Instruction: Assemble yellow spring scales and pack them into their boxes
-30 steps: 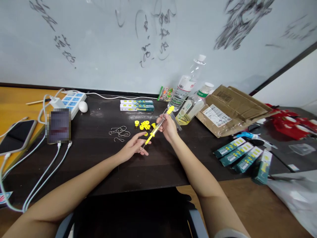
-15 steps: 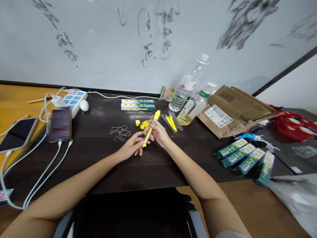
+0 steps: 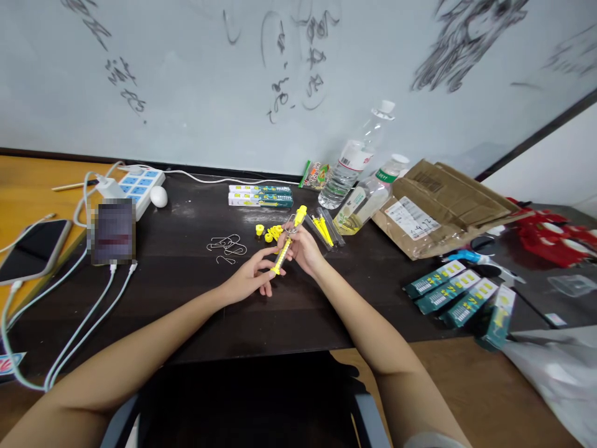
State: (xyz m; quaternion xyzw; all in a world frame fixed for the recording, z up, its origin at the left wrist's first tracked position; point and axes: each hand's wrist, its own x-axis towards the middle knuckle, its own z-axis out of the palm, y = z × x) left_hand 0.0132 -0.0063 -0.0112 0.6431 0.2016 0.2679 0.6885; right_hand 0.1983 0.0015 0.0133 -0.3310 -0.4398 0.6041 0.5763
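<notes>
Both of your hands meet on one thing, the yellow test pen point(image 3: 288, 242), which you hold just above the dark table point(image 3: 186, 292); its long axis runs on a slant, the yellow cap end up and away from you toward the wall, the lower tip pointing down and back toward your left side; your right hand point(image 3: 305, 249) is closed around the upper shaft and carries it, so it is the nearer and firmer of the two; your left hand point(image 3: 249, 280) lies half open beneath, fingertips pinching or touching the lower tip, though which you cannot tell; the pen looks slim, with a clear barrel between yellow ends; just beyond it lie loose yellow caps point(image 3: 270, 233), wire clips point(image 3: 227, 246) to the left, and clear tubes point(image 3: 324, 229) to the right.
</notes>
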